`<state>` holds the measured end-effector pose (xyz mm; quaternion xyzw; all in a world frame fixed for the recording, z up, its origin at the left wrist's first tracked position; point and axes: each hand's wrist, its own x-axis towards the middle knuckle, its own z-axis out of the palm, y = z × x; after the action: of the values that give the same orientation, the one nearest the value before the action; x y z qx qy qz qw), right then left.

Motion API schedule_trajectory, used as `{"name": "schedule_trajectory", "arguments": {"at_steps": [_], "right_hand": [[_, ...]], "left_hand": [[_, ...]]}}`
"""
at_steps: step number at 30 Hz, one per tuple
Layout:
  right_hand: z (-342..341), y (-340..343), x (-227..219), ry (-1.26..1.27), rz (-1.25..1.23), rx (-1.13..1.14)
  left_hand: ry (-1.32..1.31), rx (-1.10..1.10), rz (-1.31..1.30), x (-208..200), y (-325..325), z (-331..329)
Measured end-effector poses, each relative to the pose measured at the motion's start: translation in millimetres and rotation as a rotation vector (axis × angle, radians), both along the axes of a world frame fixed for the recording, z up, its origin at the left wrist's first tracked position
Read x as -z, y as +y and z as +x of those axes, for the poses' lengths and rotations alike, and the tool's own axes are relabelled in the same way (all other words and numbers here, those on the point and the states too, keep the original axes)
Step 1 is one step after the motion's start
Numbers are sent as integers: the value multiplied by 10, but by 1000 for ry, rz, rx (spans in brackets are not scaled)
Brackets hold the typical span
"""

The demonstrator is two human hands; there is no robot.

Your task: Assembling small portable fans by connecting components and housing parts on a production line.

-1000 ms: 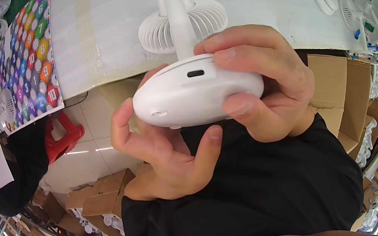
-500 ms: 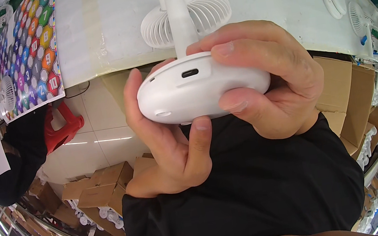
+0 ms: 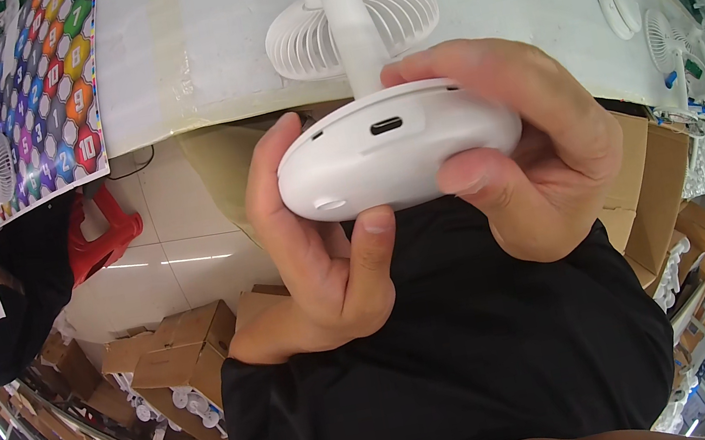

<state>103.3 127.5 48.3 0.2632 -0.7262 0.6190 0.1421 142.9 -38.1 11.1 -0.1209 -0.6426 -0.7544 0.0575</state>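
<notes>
Step in hand looks like a two-hand hold of the white fan [image 3: 353, 36], slot side toward the person's eyes. To do it well: support the base [image 3: 399, 160] at both ends so the long neck can't twist it; light thumb pressure, since the shell looks smooth and likely slips; fingers off the dark slot [image 3: 386, 125] and the rim seam so both stay readable; mind that the fan head doesn't knock the surface [image 3: 217, 65].

Hands: apart from each other, both closed on the base. Left hand [image 3: 314, 260] wraps its left end, thumb at the lower edge; right hand [image 3: 553, 152] grips the right end, fingers over the rim, thumb on the shell.

Base sits between the hands, on the person's side of the surface's near edge. Neck and head reach out over that edge; can't tell if the head touches down.
</notes>
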Motion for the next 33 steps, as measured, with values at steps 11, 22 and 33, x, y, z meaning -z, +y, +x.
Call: {"name": "schedule_trajectory", "arguments": {"at_steps": [11, 22, 33], "right_hand": [[-36, -14, 1, -34, 90, 61], [-117, 27, 123, -65, 33, -75], [-195, -40, 339, -108, 170, 90]], "left_hand": [[47, -18, -106, -2, -57, -53], [130, 51, -110, 69, -189, -263], [163, 54, -427, 336, -265, -475]]}}
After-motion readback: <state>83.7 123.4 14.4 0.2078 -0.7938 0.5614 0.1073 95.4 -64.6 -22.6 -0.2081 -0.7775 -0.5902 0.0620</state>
